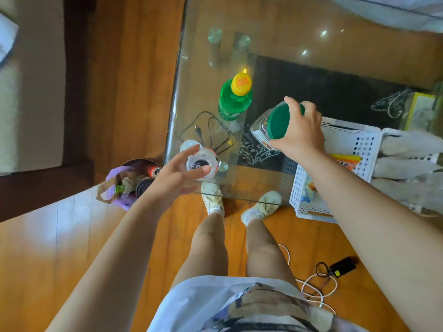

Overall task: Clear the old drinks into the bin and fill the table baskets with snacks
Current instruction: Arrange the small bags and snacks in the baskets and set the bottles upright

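Clear thin plastic, the bottle (202,161) at the glass table's (311,44) near corner is looking light and crushable (take its waist, gently); the left hand (177,174) is holding fingers spread beside it. The right hand (303,133) is clutching the green-lidded jar's (275,123) rim.

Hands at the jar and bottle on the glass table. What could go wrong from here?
1. The right hand grips the green-lidded jar at its lid, tilted; a loose lid could drop the jar onto the glass table.
2. The left hand has its fingers spread loosely around the clear bottle at the table's corner; it may slip and miss the bin.
3. The black cable beside it could snag.
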A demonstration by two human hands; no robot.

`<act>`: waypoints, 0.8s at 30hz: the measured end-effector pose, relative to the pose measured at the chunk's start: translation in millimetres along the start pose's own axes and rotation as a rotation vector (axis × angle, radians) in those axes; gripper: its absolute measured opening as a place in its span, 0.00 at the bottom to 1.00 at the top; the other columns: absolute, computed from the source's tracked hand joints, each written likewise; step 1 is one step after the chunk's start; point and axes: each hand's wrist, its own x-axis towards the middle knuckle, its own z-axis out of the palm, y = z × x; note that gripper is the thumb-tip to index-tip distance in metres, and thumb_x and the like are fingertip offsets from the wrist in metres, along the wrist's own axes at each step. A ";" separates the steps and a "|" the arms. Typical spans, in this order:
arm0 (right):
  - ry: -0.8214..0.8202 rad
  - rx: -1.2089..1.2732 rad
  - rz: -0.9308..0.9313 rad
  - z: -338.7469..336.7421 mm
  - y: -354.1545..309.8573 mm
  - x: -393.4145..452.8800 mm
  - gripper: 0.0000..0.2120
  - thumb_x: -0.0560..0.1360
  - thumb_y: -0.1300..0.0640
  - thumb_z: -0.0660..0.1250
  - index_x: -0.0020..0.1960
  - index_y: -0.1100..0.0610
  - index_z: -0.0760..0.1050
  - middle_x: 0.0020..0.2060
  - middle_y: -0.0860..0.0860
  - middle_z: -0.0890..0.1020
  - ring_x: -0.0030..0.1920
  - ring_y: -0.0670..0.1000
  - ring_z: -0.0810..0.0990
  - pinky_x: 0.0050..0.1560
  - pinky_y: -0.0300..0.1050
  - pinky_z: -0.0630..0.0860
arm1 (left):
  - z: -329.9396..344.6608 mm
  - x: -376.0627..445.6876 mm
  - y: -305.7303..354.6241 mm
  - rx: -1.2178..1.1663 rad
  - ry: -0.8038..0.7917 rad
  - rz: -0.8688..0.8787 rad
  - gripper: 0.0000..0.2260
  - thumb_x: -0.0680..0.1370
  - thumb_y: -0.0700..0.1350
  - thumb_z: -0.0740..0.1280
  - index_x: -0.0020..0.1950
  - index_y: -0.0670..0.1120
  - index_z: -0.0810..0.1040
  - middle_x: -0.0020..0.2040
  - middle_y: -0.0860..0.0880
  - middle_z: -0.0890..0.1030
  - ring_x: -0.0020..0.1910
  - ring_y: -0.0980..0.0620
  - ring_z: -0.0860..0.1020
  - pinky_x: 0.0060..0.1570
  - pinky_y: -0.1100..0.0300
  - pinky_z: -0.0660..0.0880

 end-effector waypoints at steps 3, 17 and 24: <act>0.006 -0.001 -0.085 3.5 9.1 -18.1 0.47 0.61 0.54 0.78 0.73 0.50 0.56 0.69 0.56 0.64 0.68 0.58 0.63 0.56 0.54 0.73 | -3.5 4.7 0.1 -0.026 -0.036 -0.006 0.26 0.65 0.49 0.73 0.61 0.62 0.71 0.67 0.53 0.73 0.63 0.49 0.75 0.64 0.45 0.71; -0.092 -0.049 -0.388 26.6 28.6 -84.7 0.44 0.56 0.65 0.78 0.69 0.56 0.65 0.67 0.53 0.69 0.67 0.57 0.68 0.61 0.49 0.73 | 20.8 18.0 3.3 -0.129 -0.012 0.033 0.27 0.65 0.44 0.76 0.62 0.57 0.74 0.56 0.50 0.82 0.53 0.50 0.81 0.54 0.57 0.77; -0.161 0.110 -0.309 24.2 78.0 -89.6 0.44 0.60 0.58 0.79 0.71 0.52 0.62 0.71 0.54 0.62 0.72 0.56 0.60 0.67 0.54 0.69 | 108.4 38.7 20.0 -0.043 -0.019 0.041 0.27 0.69 0.45 0.73 0.67 0.53 0.71 0.59 0.44 0.79 0.46 0.49 0.79 0.54 0.56 0.75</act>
